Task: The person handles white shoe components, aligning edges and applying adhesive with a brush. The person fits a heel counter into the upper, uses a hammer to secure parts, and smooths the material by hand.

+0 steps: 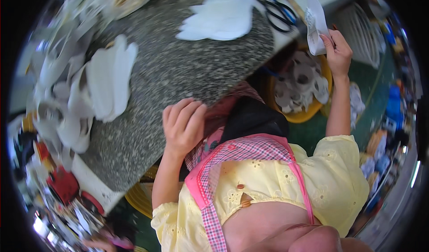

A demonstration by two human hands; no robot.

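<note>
My right hand (338,51) is raised off to the right, past the table edge. Thumb and fingers pinch a curved white shoe-upper piece (315,26) with small dark marks along its middle. My left hand (183,124) is at the near edge of the speckled grey tabletop (178,64), its fingers loosely bent and a little apart, with nothing seen in it. Farther back on the table lies a fanned stack of flat white pieces (221,17). To the left, a row of long white pieces (111,78) lies beside a heap of white shoe uppers (62,95).
Black-handled scissors (280,15) and a wooden-handled tool (292,3) lie at the far right corner. Below the table's right edge, a yellow basin (328,69) holds several white cut pieces. A white slatted basket (359,33) stands beyond. Another person (111,238) shows at lower left.
</note>
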